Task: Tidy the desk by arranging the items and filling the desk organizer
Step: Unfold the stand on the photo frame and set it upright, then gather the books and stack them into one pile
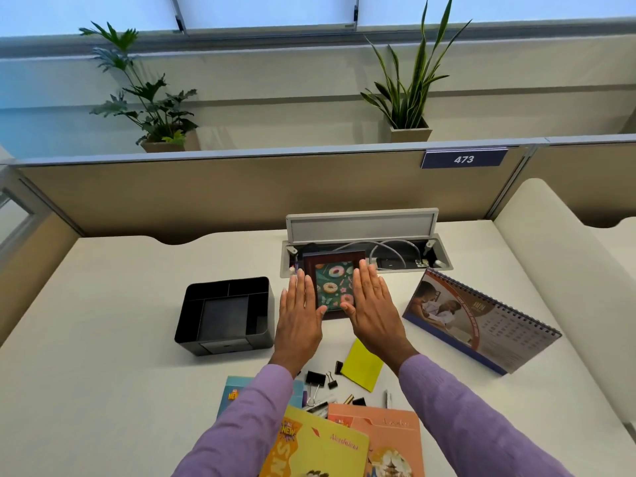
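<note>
view: looking down from head height onto a pale desk inside a cubicle.
left hand: flat, fingers straight and together, thumb resting on the lower left edge of a picture frame; nothing gripped.
right hand: flat, fingers straight and close together, against the frame's right side; thumb on its lower edge.
picture frame: dark wood, doughnut print, upright between both hands, in front of an open cable tray.
desk organizer: black, several compartments, just left of the left hand; whether anything lies inside is unclear.
desk calendar: spiral-bound, standing to the right.
yellow sticky pad: below the right wrist.
binder clips: black, between the forearms.
notebooks: yellow, orange and blue, overlapping at the near edge, with pens partly hidden among them.
</note>
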`<state>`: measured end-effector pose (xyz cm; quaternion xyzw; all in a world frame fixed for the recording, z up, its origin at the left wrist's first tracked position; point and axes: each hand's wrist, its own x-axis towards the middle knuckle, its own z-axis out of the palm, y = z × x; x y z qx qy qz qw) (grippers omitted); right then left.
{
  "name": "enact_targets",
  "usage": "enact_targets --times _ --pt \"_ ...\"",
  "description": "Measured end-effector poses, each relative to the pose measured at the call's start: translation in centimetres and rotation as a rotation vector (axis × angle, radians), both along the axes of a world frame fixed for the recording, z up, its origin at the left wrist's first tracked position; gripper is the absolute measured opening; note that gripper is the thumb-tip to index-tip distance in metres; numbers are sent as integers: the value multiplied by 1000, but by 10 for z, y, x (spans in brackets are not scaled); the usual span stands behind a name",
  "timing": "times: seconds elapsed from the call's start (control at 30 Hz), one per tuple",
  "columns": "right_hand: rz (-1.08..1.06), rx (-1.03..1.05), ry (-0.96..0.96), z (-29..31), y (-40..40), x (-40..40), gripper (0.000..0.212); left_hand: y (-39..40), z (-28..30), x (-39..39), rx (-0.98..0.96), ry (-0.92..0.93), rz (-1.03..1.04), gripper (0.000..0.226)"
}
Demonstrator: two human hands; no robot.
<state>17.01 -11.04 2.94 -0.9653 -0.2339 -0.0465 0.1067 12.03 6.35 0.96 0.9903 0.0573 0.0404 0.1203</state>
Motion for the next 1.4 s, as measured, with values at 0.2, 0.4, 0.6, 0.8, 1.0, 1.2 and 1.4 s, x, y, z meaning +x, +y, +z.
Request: enact_targets --times 0.2,0.4,0.6,0.8,1.0,1.2,1.4 --pt "-10 -20 59 -11 -9 -24 72 -6 -2 -21 32 38 1 69" --pt "-7 -48 71 -22 -19 -52 74 -20 -14 -50 33 47 -14 68" --pt "-2 -56 108 -37 -32 -81 73 -31 -29 -80 41 110 -10 69" --pt "11 -31 151 -47 -46 -109 73 -39 -38 -114 4 141 -28 67" --pt "12 -35 184 -62 -56 -135 72 -40 -49 -149 -49 135 -22 68" --pt "13 -4 228 -66 -60 -160 73 -41 -60 -184 -12 180 13 69" --pt "31 8 279 -75 -62 -181 74 -42 -65 -219 26 207 27 68"
